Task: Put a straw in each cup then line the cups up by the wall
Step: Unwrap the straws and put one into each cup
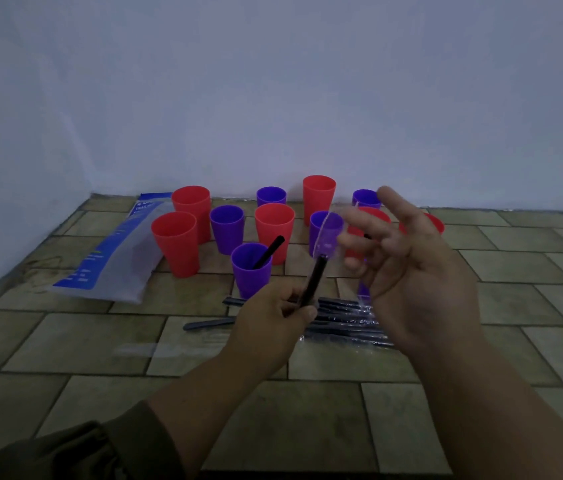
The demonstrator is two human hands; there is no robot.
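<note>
My left hand (273,317) sits at the centre of the frame, its fingers (302,311) pinching a black straw (313,282) that tilts up and to the right. A clear wrapper (328,233) hangs off the straw's upper end. My right hand (411,265) is raised just right of centre, palm toward me, fingers spread and blurred; whether they touch the wrapper, I cannot tell.

On the tiled floor (100,341) below my hands lies a pile of wrapped black straws (342,323), with 1 more straw (207,323) lying just left of it.

Above my hands, red and purple cups stand upright in a loose cluster near the pale wall (273,81). The nearest purple cup (250,271), centre frame, holds 1 black straw leaning to the right. Left of it stand 2 red cups (176,244), one behind the other. Further back are a purple cup beside a red cup (275,230), a tall stack of red cups (318,195) close to the wall, and more purple cups (271,195). Several cups on the right are partly hidden behind my right hand.

A blue and white plastic bag (114,258) lies flat at the left, touching the leftmost red cup.
</note>
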